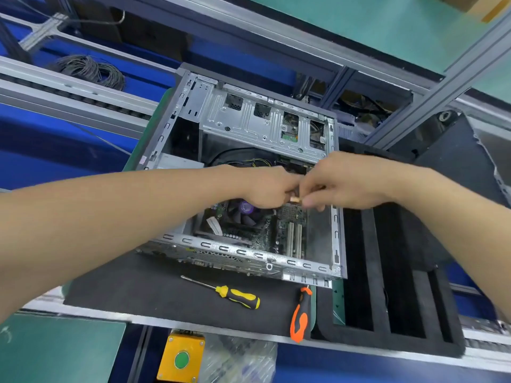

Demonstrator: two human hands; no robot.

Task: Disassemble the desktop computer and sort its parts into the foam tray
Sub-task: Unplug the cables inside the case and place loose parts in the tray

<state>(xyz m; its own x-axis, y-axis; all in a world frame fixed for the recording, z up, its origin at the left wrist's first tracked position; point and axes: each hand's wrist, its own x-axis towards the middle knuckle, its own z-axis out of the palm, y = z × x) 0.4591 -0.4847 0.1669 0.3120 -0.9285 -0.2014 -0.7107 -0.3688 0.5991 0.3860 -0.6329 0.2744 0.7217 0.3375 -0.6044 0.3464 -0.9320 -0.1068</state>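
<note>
Two hands: left hand (265,189), right hand (341,183). Two screwdrivers: yellow screwdriver (238,296), orange screwdriver (300,316). One computer (235,251), one tray (387,345), one tan plug (295,199), one button box (182,357).

The computer case (249,128) lies on a mat (124,286), foam tray (370,272) just right of it, left screwdriver (237,296) and right screwdriver (300,319) before it; left hand (265,189) and right hand (340,183) meet over it on a small piece (295,199)

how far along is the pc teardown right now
Early. Done: the case stands open. In hand: left hand and right hand pinch a small tan part over the motherboard. To do: fan, motherboard and drive cage are still inside; the foam tray shows no parts; yellow screwdriver and orange screwdriver lie idle.
</note>
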